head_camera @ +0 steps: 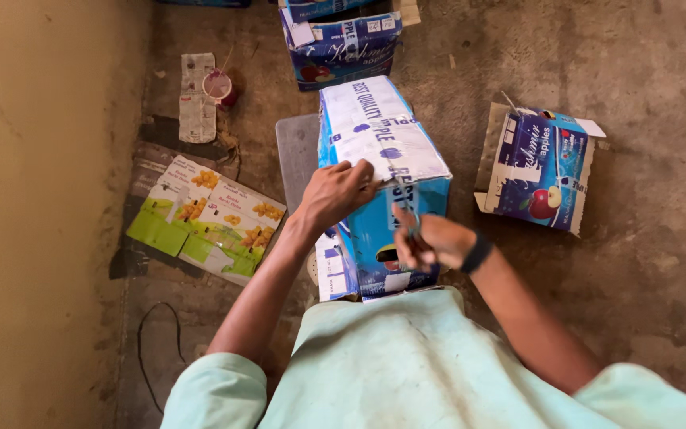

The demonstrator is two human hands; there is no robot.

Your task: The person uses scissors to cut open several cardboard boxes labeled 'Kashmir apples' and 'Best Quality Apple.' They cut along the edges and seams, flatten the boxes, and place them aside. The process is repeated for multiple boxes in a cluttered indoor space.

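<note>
While the left hand (341, 193) lies flat with fingers spread on the top flap of the blue apple carton (383, 179), the right hand (429, 238) is closed in a pinch on a small thin tool (408, 213), too blurred to tell what kind, at the carton's near top edge. Carton stands on the floor right in front of the person's knees, with a grey slab (295, 151) lying just behind it on its left. To do this well, I'd judge the left hand should keep the flap pressed firm and flat, fingers kept clear of the tool tip, and the right hand should work along the edge in short, controlled moves. Black band on the right wrist. Floor (645, 206) is bare, rough concrete, dusty. Second blue carton (341, 44) sits beyond the first; a third, torn open (540, 168), lies well apart on the right. Flattened green and white cardboard (204, 218) lies by the plain yellowish wall (33, 199), with a small red cup (220, 86) and a folded paper strip (197, 97) near it. Thin black cable (156, 342) loops on the floor near the wall.
</note>
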